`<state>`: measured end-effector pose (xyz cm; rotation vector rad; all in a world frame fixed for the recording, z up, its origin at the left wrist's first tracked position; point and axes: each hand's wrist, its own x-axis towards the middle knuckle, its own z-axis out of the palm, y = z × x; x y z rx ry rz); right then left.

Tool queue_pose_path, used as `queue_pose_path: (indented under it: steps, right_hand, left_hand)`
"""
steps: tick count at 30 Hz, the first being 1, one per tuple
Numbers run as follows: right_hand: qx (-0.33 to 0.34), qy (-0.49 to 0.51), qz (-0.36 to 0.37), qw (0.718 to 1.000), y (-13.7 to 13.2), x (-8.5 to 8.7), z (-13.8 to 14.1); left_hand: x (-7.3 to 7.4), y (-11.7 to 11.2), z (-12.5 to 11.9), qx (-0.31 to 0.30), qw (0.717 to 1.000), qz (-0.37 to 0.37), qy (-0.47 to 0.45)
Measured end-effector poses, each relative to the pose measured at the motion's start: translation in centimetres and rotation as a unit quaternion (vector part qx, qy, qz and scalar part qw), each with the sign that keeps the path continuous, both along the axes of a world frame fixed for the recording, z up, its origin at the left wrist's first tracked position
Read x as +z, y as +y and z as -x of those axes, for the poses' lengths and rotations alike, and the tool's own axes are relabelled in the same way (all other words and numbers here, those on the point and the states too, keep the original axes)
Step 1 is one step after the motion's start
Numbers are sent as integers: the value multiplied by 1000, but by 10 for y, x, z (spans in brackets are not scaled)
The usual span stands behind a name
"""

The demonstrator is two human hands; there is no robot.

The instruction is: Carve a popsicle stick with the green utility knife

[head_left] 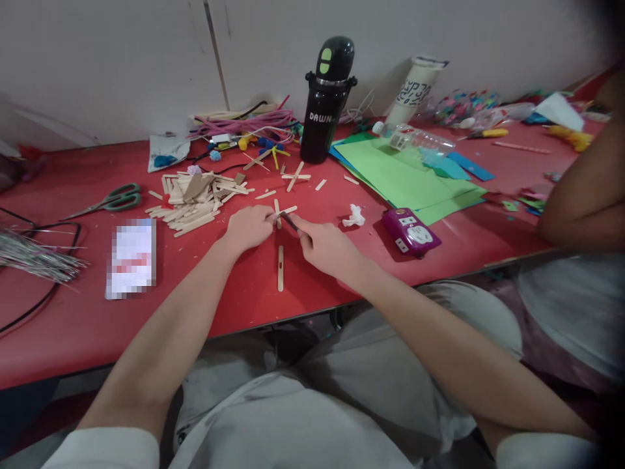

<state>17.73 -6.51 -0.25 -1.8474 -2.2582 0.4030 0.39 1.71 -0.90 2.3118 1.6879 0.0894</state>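
Note:
My left hand (250,228) is closed, its fingertips pinching a small cross of wooden craft sticks (277,207) above the red table. Coming in from the right, my right hand (328,247) is closed round a slim dark tool (289,223), whose tip meets the sticks by my left fingertips. What kind of tool it is cannot be made out. Below the hands lies a single craft stick (280,277) with a small dark slot or mark in its middle. A heap of craft sticks (195,202) is to the left, and another crossed pair (295,176) lies beyond my hands.
Scissors (122,197) and a blurred-out phone-shaped object (131,257) lie left, near thin wires (36,255). Behind stands a black bottle (322,120). Green paper sheets (405,176), a plastic bottle (424,140), crumpled tissue (354,216) and a purple device (411,232) are right. Another person's arm (581,189) rests there.

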Motion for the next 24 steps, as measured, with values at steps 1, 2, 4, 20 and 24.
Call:
queue_pose_path:
  steps: [1,2,4,20,24]
  right_hand:
    - [-2,-12,3,1000,0,1,1]
    - [-4,-21,5,1000,-1,1,2]
    - [-3,-33,4,999,-1,1,2]
    - [8,0,-10,1000,-3,-4,-1]
    - [-4,30,-12,999,-2,-6,-5]
  left_hand:
    - [0,0,0,0,1000,0,3]
    - [1,0,0,0,1000,0,4]
    - [1,-1,0,-2,1000,2,4]
    - [1,0,1,3,1000,4,-1]
    - [1,-1,1,-3,1000,-1,1]
